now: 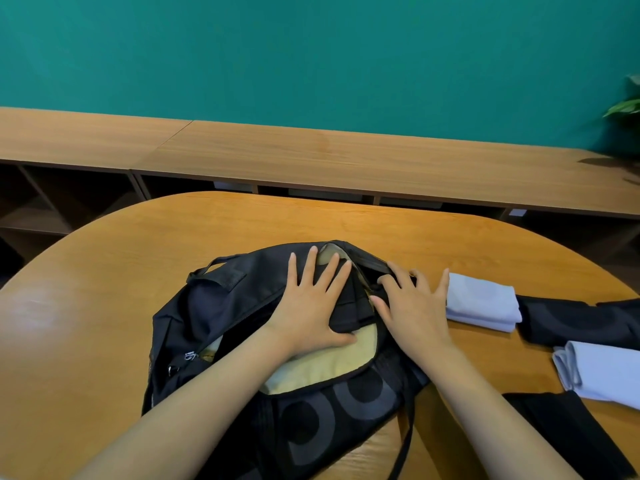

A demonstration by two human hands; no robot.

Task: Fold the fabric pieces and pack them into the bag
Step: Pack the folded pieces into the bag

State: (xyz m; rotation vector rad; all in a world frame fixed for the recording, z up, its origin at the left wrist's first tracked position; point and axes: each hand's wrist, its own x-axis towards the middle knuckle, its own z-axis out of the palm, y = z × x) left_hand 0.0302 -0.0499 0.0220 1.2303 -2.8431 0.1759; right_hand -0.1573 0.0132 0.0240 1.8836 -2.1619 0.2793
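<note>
Bag (214,306) lower centre on desk (104,271). Left hand (308,306) flat, fingers straight, pressing dark folded fabric (349,311) inside; right hand (412,306) splayed on bag rim. Looks soft, light, limp; grip folded edges. Pale folded pieces (481,303) at right.

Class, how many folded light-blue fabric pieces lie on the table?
2. One light-blue piece lies beside the right hand; the other, nearer, by the right edge. The black bag may hide more.
</note>
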